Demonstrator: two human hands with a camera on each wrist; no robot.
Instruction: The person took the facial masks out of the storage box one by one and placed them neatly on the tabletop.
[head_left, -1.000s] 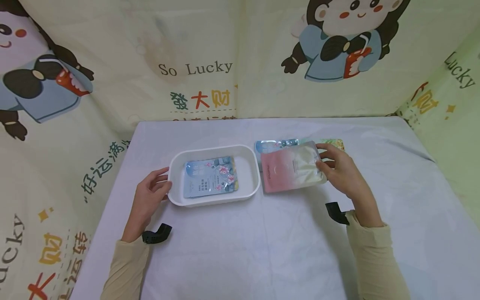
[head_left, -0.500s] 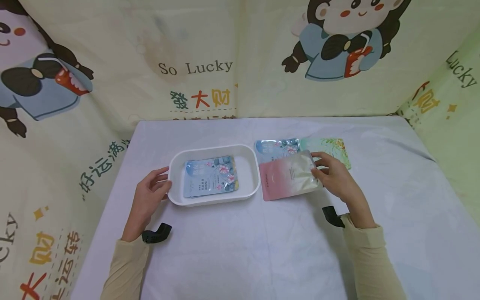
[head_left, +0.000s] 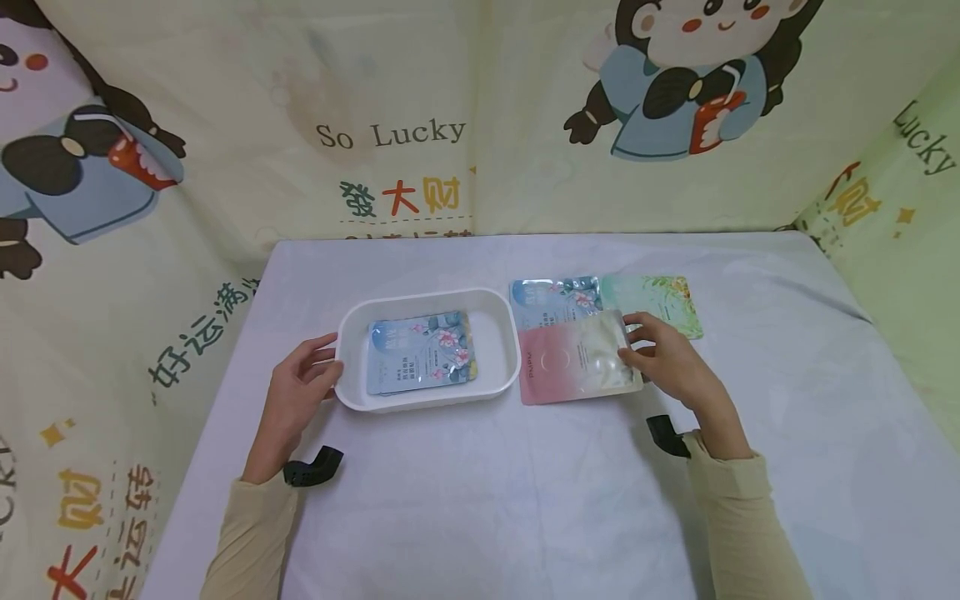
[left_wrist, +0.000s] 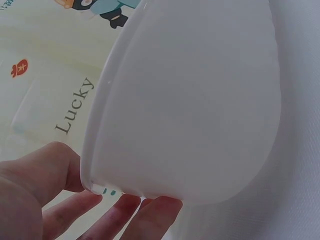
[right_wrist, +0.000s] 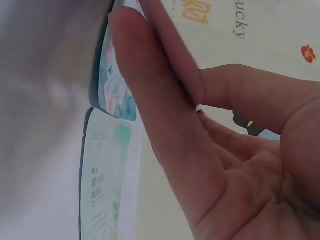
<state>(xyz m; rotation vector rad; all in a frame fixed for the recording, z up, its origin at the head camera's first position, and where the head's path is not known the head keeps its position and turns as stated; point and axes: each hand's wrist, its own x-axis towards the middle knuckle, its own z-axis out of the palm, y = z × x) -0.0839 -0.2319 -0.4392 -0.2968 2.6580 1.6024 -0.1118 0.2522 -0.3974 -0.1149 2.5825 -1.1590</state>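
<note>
My left hand (head_left: pixel 296 392) holds the left end of a white tray (head_left: pixel 498 387), its thumb at the rim and its fingers along the end wall. Inside the tray lies a blue floral sheet mask packet (head_left: pixel 420 354), with another edge just showing beneath it. Between thumb and fingers, my right hand (head_left: pixel 675 362) pinches the right edge of a pink and silver sheet mask packet (head_left: pixel 570 362). That packet overlaps the lower part of a second blue packet (head_left: pixel 551 300). In the right wrist view, only a narrow edge of the pink packet (right_wrist: pixel 177 55) shows.
A green sheet mask packet (head_left: pixel 645 296) lies beside the second blue one, behind my right hand. All rest on a white-covered table (head_left: pixel 480 508). A printed cloth (head_left: pixel 405 83) hangs along the back and the sides.
My right hand has brought the pink packet nearer the front edge and slightly left, then flatter. More of the green and blue packets now shows. The left hand and tray stay put.
</note>
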